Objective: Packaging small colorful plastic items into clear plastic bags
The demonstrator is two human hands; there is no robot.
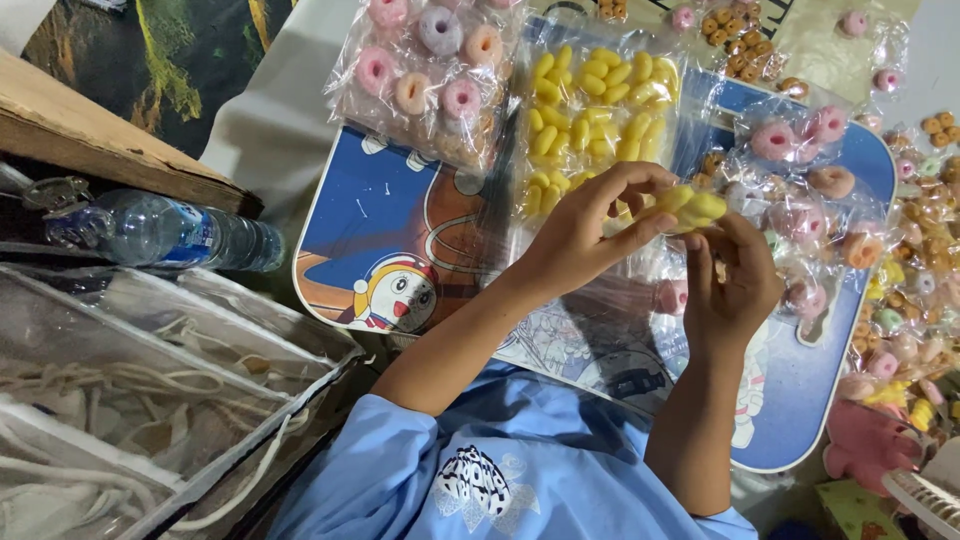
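**Both hands pinching a small yellow piece above the blue board**

The person's left hand (580,235) and right hand (735,285) are meeting over the middle of a blue cartoon-printed board (400,215) that is lying in front of them. Between the two hands they are holding a small yellow piece (692,206), soft-looking and rounded. The left hand's fingers (640,182) are curling closed around its near side, thumb and fingertips pressing on it. The right hand is coming up from below, its fingers (706,255) pointing upward and closing on the underside of the same piece; I cannot tell whether clear wrapping is around it.

Just behind the hands, a clear bag of yellow oval pieces (592,110) is lying on the board, nearly touching the left hand. To its left, a clear bag of pink and orange ring-shaped pieces (430,70) is resting partly over the board's far edge. On the right side of the board, a heap of small clear packets with pink rings (815,175) is spreading toward more loose coloured packets (925,250) beyond the edge.

Well apart on the far left, a plastic water bottle (165,232) is lying on its side beside a cardboard flap (90,140), and clear zip pouches holding white cord (130,390) are stacking up below it. The person is wearing a light blue shirt (500,470).
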